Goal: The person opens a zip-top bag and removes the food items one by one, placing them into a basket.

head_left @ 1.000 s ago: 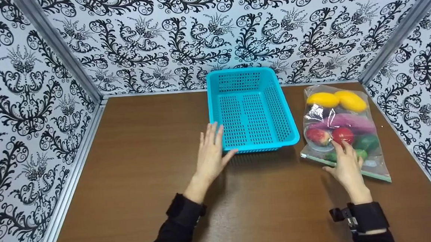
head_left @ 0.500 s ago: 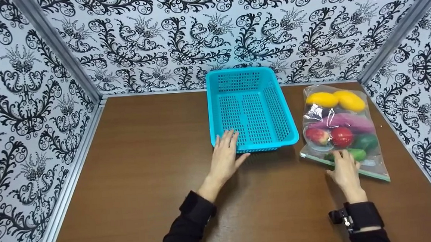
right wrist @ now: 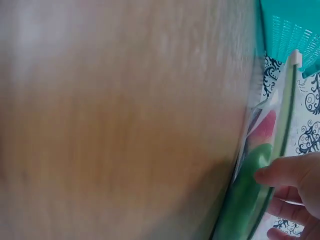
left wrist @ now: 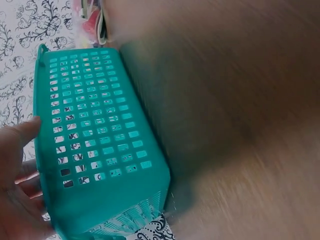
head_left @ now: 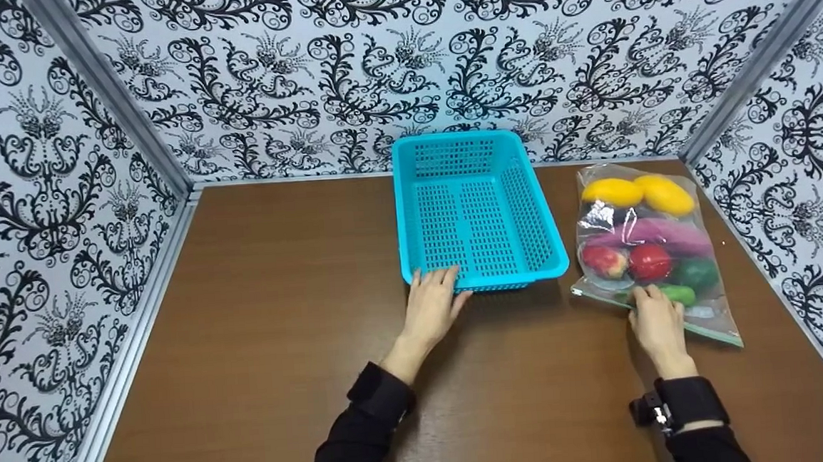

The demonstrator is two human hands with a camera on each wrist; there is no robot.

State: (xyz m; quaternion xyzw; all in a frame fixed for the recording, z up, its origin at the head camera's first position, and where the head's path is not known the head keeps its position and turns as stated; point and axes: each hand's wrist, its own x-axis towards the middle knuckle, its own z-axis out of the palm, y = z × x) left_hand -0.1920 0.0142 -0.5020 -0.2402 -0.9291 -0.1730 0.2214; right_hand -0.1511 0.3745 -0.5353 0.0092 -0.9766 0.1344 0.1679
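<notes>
Two grips: centre frame, the left hand (head_left: 431, 312) clasps the basket (head_left: 507, 281) by its rim; frame right, the right hand (head_left: 659, 324) pinches the bag (head_left: 722, 315) by its zip edge, ideally with firm, even pressure.

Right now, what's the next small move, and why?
Probably the right hand should lift the clear bag slightly by its zip edge: the thumb lies on that edge, produce shows inside, and the left hand grips the basket.
</notes>
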